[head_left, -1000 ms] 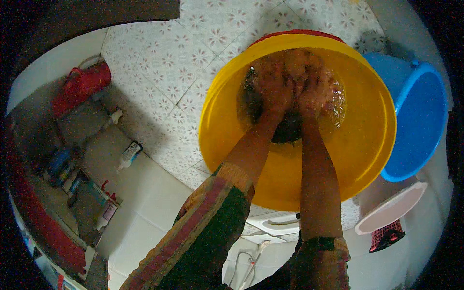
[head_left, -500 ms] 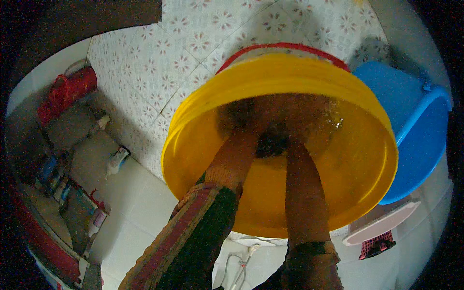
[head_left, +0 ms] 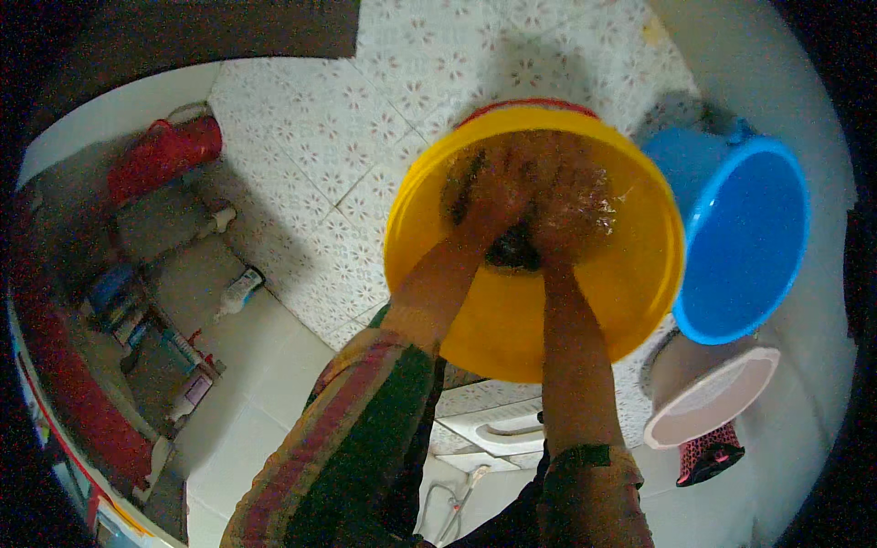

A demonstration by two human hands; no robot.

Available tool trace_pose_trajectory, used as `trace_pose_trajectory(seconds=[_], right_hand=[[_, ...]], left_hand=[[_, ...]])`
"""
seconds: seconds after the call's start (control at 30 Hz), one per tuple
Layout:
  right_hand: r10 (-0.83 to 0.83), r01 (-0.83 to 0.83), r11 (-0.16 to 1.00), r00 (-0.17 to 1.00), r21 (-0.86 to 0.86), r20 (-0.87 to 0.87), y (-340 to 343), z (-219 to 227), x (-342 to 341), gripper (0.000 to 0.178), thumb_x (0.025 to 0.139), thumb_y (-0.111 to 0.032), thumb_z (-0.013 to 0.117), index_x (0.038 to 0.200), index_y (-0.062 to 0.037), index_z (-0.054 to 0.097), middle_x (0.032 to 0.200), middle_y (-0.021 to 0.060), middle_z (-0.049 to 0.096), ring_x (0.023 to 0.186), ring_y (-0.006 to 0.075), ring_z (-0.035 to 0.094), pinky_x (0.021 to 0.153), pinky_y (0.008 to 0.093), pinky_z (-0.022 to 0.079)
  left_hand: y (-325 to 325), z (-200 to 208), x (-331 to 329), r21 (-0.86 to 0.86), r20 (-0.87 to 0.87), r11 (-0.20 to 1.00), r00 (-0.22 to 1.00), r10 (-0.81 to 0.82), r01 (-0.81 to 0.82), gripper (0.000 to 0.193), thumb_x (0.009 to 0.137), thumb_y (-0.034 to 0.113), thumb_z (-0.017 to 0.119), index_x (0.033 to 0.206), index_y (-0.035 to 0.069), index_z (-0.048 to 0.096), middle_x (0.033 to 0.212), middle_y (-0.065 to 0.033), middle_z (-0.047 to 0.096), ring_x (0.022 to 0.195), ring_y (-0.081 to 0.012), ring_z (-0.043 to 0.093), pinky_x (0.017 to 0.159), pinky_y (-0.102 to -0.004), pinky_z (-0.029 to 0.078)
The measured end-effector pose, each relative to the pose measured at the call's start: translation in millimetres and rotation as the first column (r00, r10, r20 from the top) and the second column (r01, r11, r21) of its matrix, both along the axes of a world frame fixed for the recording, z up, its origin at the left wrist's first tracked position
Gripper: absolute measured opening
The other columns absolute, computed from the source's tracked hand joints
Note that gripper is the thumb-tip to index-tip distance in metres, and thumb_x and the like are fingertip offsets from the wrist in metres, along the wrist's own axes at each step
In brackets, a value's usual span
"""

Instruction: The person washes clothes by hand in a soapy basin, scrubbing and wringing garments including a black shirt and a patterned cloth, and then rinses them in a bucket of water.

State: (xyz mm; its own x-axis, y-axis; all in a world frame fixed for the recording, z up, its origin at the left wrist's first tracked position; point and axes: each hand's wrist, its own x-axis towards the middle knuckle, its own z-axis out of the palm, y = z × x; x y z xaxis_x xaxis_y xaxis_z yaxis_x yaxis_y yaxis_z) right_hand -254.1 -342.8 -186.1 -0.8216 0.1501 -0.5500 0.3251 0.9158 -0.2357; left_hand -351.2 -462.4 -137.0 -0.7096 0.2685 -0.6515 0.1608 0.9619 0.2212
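Both my arms reach down into a large yellow tub [head_left: 630,315]. At its bottom lies a dark, wet bundle that looks like cloth [head_left: 513,250], showing between and beside my hands. My left hand [head_left: 501,187] is closed on the bundle, its fingers blurred and partly hidden. Close beside it, my right hand [head_left: 571,208] is also closed on the dark cloth. Water glints next to the right hand, near the tub's wall. The lower part of the bundle is hidden by my hands and the water.
A blue bucket [head_left: 744,247] stands tilted to the right, above a pale pink basin [head_left: 713,393] and a pink-black mesh item [head_left: 710,457]. A red rim [head_left: 530,105] shows behind the tub. At left, a shelf holds a red container [head_left: 169,157] and a white bottle [head_left: 241,290].
The view has shifted, so the tub looks smaller and its inside shows more fully. The blue bucket and pink basin show more. Both hands stay in the tub on the dark cloth.
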Motion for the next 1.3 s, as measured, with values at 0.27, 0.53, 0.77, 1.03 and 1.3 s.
trace_pose_trajectory(seconds=[0.27,0.53,0.77,1.03,1.3], right_hand=[[0.322,-0.255,0.945,0.84,-0.207,0.437,-22.1,138.9,49.0,0.032,0.083,-0.03,0.051,0.107,-0.0111,0.06,0.106,0.0137,0.06,0.107,0.029,0.052,0.087,0.0526,0.041],[0.339,-0.339,0.94,0.93,-0.025,0.141,-33.5,236.6,80.1,0.026,0.079,-0.029,0.051,0.092,-0.0081,0.061,0.098,0.0147,0.059,0.101,0.0326,0.051,0.097,0.0514,0.03],[0.249,-0.249,0.968,0.968,0.018,0.014,-48.6,288.5,108.9,0.046,0.087,-0.035,0.053,0.123,-0.0068,0.05,0.127,0.0143,0.047,0.122,0.0345,0.039,0.105,0.0531,0.019],[0.325,-0.327,0.945,0.941,0.008,0.094,-54.1,284.7,100.2,0.045,0.086,-0.029,0.051,0.127,-0.0101,0.046,0.13,0.0115,0.046,0.122,0.0309,0.039,0.103,0.0572,0.02],[0.337,-0.338,0.941,0.94,0.005,0.043,-51.6,279.0,110.0,0.045,0.088,-0.033,0.049,0.125,-0.0088,0.046,0.126,0.0127,0.047,0.119,0.0315,0.04,0.102,0.0579,0.019]], left_hand=[[-29.1,168.5,-4.3,0.42,-0.08,0.881,0.976,-0.202,0.217,0.031,0.087,0.017,0.047,0.116,0.008,0.055,0.113,-0.018,0.056,0.107,-0.0359,0.05,0.096,-0.0482,0.036],[-144.7,163.0,-66.7,0.578,-0.159,0.75,0.857,0.49,-0.322,0.023,0.089,0.016,0.049,0.109,0.006,0.057,0.106,-0.0151,0.059,0.104,-0.0331,0.052,0.088,-0.0408,0.043],[-183.9,36.2,65.6,0.001,0.953,-0.194,-0.058,0.297,-0.981,0.027,0.09,0.023,0.049,0.109,0.005,0.056,0.1,-0.0111,0.06,0.095,-0.0274,0.056,0.081,-0.0379,0.047],[-135.8,45.8,132.9,0.015,0.965,-0.569,-0.138,0.224,-0.822,0.035,0.092,0.038,0.048,0.111,0.009,0.055,0.093,-0.0032,0.06,0.085,-0.0158,0.058,0.07,-0.0332,0.048],[-139.2,51.3,169.6,0.122,0.984,-0.271,0.079,0.162,-0.955,0.047,0.087,0.05,0.051,0.116,0.013,0.054,0.097,0.0003,0.061,0.083,-0.0136,0.058,0.068,-0.0294,0.048]])
